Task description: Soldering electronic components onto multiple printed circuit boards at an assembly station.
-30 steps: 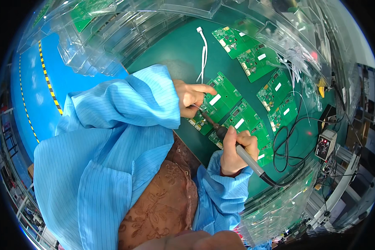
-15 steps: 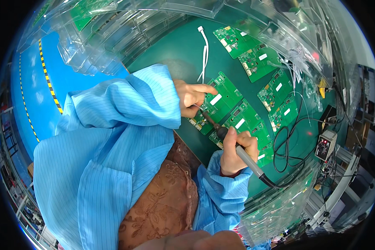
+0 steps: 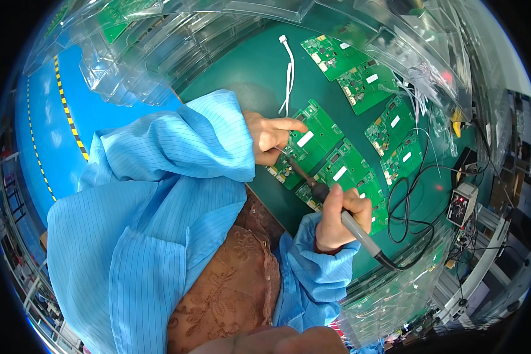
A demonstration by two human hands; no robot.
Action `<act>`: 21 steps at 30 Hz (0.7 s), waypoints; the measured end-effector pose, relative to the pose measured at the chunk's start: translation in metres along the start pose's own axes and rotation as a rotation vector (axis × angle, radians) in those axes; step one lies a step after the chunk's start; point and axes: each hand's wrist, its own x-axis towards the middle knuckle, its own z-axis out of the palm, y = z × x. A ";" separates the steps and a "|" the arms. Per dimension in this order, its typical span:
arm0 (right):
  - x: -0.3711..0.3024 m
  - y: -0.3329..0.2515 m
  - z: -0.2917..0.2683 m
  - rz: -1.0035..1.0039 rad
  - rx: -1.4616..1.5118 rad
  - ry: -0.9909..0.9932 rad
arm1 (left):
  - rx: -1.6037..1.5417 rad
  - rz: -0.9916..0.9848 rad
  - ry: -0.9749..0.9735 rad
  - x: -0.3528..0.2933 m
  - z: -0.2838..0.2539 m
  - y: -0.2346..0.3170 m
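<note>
My left hand (image 3: 269,137) rests at the near left edge of a green circuit board (image 3: 321,137), index finger stretched over the board. Its thumb and other fingers pinch a thin white wire (image 3: 281,151), largely hidden by the hand. A white cable (image 3: 289,76) with a small plug lies just beyond that hand, its lower end running toward the fingers. In my right hand (image 3: 341,221) is a soldering iron (image 3: 360,235) with a grey handle, held like a pen. The iron's tip points at the board's near edge, close to the left fingertips; exact contact cannot be made out.
More circuit boards (image 3: 366,88) lie on the green mat (image 3: 242,76). At the right stand a soldering station (image 3: 461,205) with a looped black cord (image 3: 398,206) and a bundle of white wires (image 3: 418,94). Clear plastic trays (image 3: 177,53) are stacked along the far edge.
My right hand and the soldering iron have shifted slightly to the right and toward me, drawing the tip back a little. The left hand has hardly moved.
</note>
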 end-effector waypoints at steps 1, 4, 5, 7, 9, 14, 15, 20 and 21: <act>0.000 -0.001 -0.002 0.007 0.034 0.017 | -0.002 0.007 0.006 0.000 0.000 0.000; 0.002 -0.008 -0.005 0.039 0.067 0.050 | 0.010 0.002 -0.029 0.001 -0.003 0.001; 0.002 -0.009 -0.005 0.064 0.089 0.078 | 0.012 0.000 -0.027 0.000 -0.003 0.001; 0.003 -0.008 -0.010 0.043 0.074 0.106 | -0.016 -0.031 -0.053 0.000 -0.003 0.000; 0.005 -0.011 -0.015 0.078 0.107 0.185 | -0.020 -0.104 -0.131 0.000 -0.006 0.003; 0.009 -0.013 -0.010 0.101 0.102 0.239 | -0.039 -0.195 -0.213 -0.001 -0.010 0.003; 0.009 -0.009 -0.009 0.069 0.109 0.223 | -0.057 -0.247 -0.274 0.002 -0.016 0.008; 0.007 -0.004 -0.010 0.042 0.146 0.212 | -0.097 -0.078 -0.108 -0.001 -0.017 0.005; 0.007 -0.003 -0.010 0.045 0.134 0.204 | -0.105 -0.113 -0.146 -0.002 -0.020 0.006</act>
